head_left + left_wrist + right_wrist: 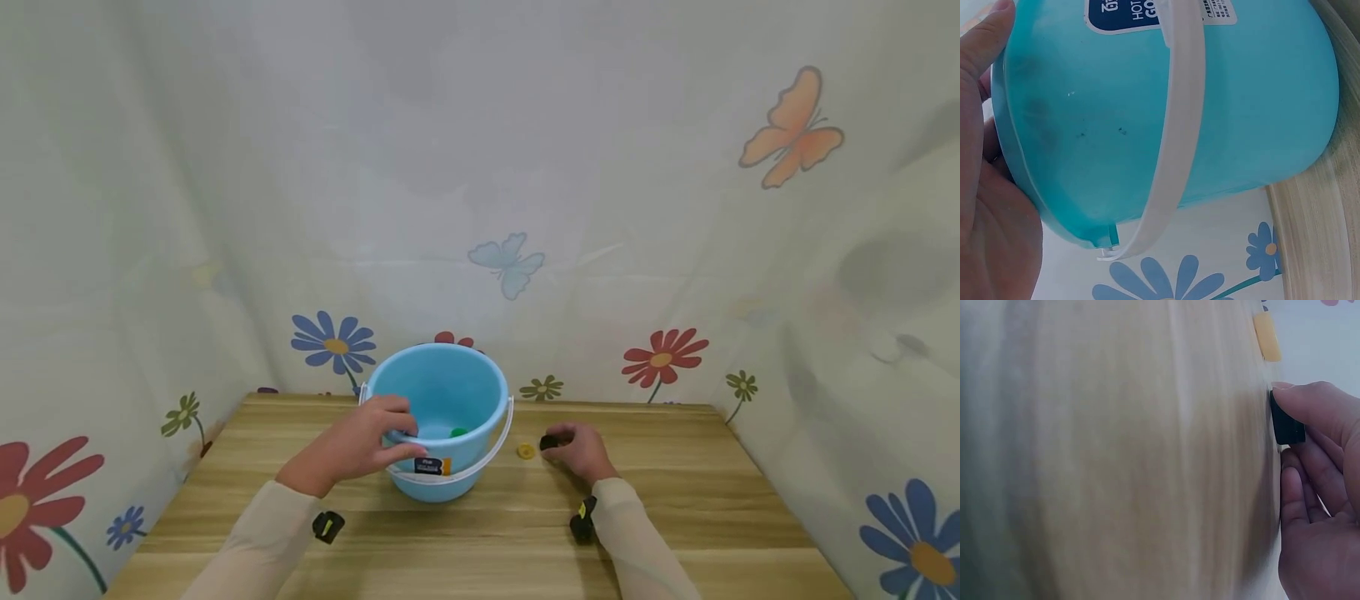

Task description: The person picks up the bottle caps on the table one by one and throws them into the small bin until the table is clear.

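Note:
A light blue plastic bucket (437,490) stands on the wooden table, its white handle (1182,112) hanging down at the front. My left hand (367,437) grips the near left rim, thumb outside and fingers over the edge into the bucket. Inside, at the bottom, lies a small green piece (458,432), partly hidden by the rim. To the right of the bucket, my right hand (581,452) pinches a small black cap-like piece (1286,425) between thumb and fingers, low at the tabletop. Just left of that hand is a small round yellow piece (527,451) lying flat.
The wooden table (465,554) ends at the back against a pale curtain (420,183) printed with flowers and butterflies, which also hangs along both sides. Black camera bands sit on both wrists, the left one (327,527) close to the table's near part.

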The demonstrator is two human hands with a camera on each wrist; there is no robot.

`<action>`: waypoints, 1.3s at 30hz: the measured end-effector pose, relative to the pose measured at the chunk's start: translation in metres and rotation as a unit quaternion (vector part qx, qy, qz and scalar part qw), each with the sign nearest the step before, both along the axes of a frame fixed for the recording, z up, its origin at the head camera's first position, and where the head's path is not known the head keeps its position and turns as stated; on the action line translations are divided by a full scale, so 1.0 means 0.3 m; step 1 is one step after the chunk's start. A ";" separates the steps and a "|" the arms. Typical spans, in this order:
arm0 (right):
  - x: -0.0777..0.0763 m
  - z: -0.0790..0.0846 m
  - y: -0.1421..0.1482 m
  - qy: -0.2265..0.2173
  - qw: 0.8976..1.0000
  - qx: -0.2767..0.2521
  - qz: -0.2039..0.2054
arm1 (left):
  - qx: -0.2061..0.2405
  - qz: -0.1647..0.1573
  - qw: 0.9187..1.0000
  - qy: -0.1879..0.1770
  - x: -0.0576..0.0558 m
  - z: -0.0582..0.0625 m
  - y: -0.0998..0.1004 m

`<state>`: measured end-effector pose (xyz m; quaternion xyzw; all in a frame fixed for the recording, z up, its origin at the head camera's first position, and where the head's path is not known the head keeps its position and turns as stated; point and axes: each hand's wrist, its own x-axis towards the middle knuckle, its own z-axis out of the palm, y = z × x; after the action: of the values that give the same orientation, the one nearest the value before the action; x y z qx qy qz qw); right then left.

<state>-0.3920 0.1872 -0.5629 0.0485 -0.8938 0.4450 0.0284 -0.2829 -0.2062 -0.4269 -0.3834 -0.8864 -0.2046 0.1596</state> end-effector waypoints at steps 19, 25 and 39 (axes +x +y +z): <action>0.007 0.016 0.000 0.003 1.000 0.006 0.001 | 0.011 -0.003 1.000 0.010 -0.002 -0.005 -0.004; 0.008 0.012 0.002 0.001 1.000 0.007 0.003 | 0.012 -0.008 1.000 0.017 -0.008 -0.009 -0.003; 0.016 0.009 -0.001 0.005 1.000 -0.010 0.000 | 0.010 0.003 1.000 0.007 -0.003 -0.006 -0.004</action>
<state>-0.3871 0.1870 -0.5603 0.0510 -0.8891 0.4535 0.0335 -0.2837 -0.2073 -0.4287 -0.3804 -0.8842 -0.2104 0.1708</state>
